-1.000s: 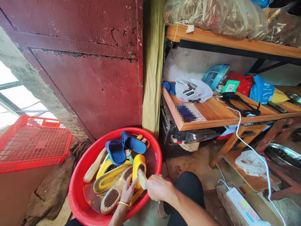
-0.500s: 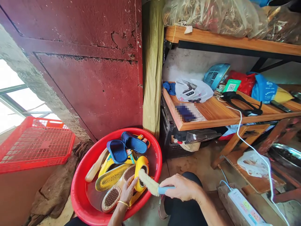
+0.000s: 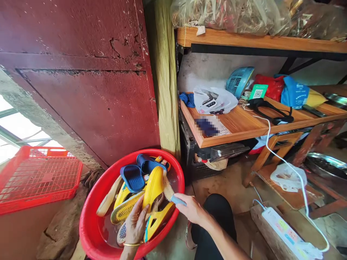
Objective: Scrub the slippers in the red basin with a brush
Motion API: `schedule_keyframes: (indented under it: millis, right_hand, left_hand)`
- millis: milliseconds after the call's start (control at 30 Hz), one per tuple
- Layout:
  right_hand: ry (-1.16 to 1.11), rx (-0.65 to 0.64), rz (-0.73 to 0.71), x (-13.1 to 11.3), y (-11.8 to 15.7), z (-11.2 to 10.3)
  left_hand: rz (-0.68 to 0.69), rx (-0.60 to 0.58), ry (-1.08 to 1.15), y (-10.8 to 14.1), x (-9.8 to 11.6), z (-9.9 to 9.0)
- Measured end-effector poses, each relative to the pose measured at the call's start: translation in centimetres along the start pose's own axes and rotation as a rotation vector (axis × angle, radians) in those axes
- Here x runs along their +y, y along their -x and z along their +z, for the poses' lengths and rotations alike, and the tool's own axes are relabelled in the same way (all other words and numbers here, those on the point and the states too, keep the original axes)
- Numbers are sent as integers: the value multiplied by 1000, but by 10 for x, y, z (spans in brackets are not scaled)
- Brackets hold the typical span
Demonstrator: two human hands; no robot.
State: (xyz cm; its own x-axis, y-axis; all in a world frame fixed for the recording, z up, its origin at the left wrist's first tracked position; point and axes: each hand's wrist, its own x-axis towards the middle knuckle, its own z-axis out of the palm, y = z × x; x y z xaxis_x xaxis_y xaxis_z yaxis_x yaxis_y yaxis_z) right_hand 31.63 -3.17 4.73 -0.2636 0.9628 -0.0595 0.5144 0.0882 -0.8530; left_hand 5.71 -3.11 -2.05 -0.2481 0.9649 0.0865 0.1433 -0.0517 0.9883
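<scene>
A yellow shoe [image 3: 154,183] is held by my left hand [image 3: 136,222] above the red basin [image 3: 88,229], tilted with its toe up. My right hand [image 3: 191,207] is closed on the light blue handle of a brush [image 3: 168,188], whose pale bristles lie against the shoe's right side. Blue slippers [image 3: 132,177] sit at the back of the basin. Another yellow shoe [image 3: 159,222] is below the held one, beside a sole with yellow tread [image 3: 126,209] and a pale shoe [image 3: 110,196]. Some water shows in the basin.
A red plastic crate [image 3: 40,180] stands on the left. To the right are a wooden shelf [image 3: 244,126] with bags and a blue fan [image 3: 240,81], a wooden chair [image 3: 291,191], a white cable and a power strip [image 3: 283,231].
The yellow shoe has been lifted and tilted up in my left hand. My right hand has moved left with the brush, and the view has shifted slightly.
</scene>
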Motion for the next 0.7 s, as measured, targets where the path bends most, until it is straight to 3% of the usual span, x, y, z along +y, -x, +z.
schedule_keyframes:
  millis: [133, 233, 400, 500, 633, 700]
  right_hand:
    - [25, -15, -151, -20, -5, 6]
    - [33, -13, -231, -27, -8, 4]
    - [23, 21, -298, -25, -8, 1]
    - [38, 58, -326, -24, -7, 1]
    - [70, 105, -326, -22, -10, 1]
    - [74, 125, -306, -19, -12, 0]
  left_hand:
    - [312, 68, -307, -15, 15, -18]
    - [521, 40, -419, -22, 32, -24]
    - [672, -12, -468, -23, 52, -23]
    - [563, 30, -418, -22, 52, -20]
    - [184, 150, -167, -35, 50, -17]
    - [64, 190, -7, -51, 51, -19]
